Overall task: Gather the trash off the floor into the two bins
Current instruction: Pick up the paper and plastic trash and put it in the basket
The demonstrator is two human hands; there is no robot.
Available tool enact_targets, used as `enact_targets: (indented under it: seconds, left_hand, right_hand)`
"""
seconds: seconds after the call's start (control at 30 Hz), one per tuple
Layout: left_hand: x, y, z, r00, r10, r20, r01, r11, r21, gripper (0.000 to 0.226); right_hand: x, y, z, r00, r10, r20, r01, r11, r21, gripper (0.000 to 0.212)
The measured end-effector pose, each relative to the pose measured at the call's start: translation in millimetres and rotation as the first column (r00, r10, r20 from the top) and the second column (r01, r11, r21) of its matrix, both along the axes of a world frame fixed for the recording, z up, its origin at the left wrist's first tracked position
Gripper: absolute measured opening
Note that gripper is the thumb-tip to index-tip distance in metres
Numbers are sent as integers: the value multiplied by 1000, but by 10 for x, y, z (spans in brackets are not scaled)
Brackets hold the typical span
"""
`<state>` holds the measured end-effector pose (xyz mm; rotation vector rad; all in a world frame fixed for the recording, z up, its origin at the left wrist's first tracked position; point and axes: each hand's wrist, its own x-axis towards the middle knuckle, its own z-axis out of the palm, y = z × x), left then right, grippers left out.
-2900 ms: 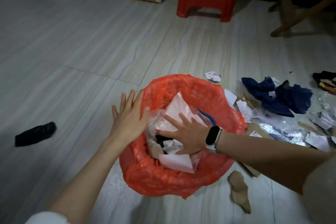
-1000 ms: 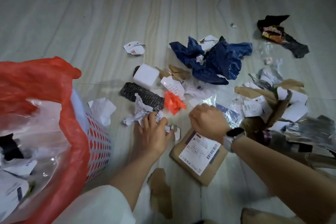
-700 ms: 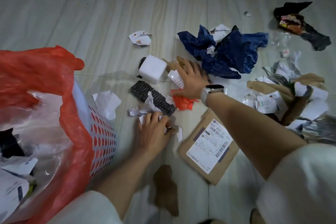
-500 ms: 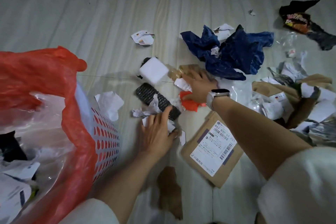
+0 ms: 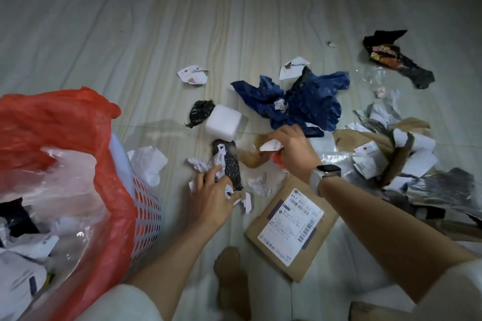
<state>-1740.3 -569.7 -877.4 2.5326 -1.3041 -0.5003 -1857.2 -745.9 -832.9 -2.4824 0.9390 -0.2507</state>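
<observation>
Trash point(image 5: 300, 104) mostly on floor point(image 5: 130, 34), lots left. I see bin point(image 5: 146, 206) part full beside me. My left hand point(image 5: 211, 198) grabs white scraps point(image 5: 206, 164); right hand point(image 5: 292, 148) clutches paper bits point(image 5: 270, 145). Second bin not seen.

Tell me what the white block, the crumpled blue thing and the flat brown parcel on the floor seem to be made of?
White block: probably foam, matte with rounded edges.
Crumpled blue thing: likely thin plastic film; its sharp creases catch some shine.
Flat brown parcel: looks like kraft paper or card, dull brown, with a printed white label stuck on.
</observation>
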Motion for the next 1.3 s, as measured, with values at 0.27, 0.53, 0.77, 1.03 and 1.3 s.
enact_targets:
  seconds: [0.27, 0.53, 0.77, 1.03, 1.3]
  left_hand:
    - [-138, -470, 838, 962, 147, -231, -227, 899, -375, 24]
    - [343, -598, 2303, 843, -4, -539, -411, 641, -648, 18]
    - [1162, 187, 3165, 832, 42, -553, -517, 421, -746, 25]
    - [1582, 1198, 2892, 921, 233, -313, -377, 735, -563, 19]
    - [1530, 1798, 2022, 993, -99, 65, 83, 974, 212, 80]
  right_hand:
    - [-132, 44, 814, 897, -218, 384, 155, 970, 187, 34]
    - [214, 38, 1837, 437, -638, 633, 155, 747, 646, 34]
    - [1014, 533, 2605, 258, -734, 628, -297, 558, 775, 34]
    - [1667, 1340, 2587, 332, -588, 738, -180, 728, 661, 34]
    - [1641, 2010, 1504, 832, 543, 112, -493, 818, -298, 61]
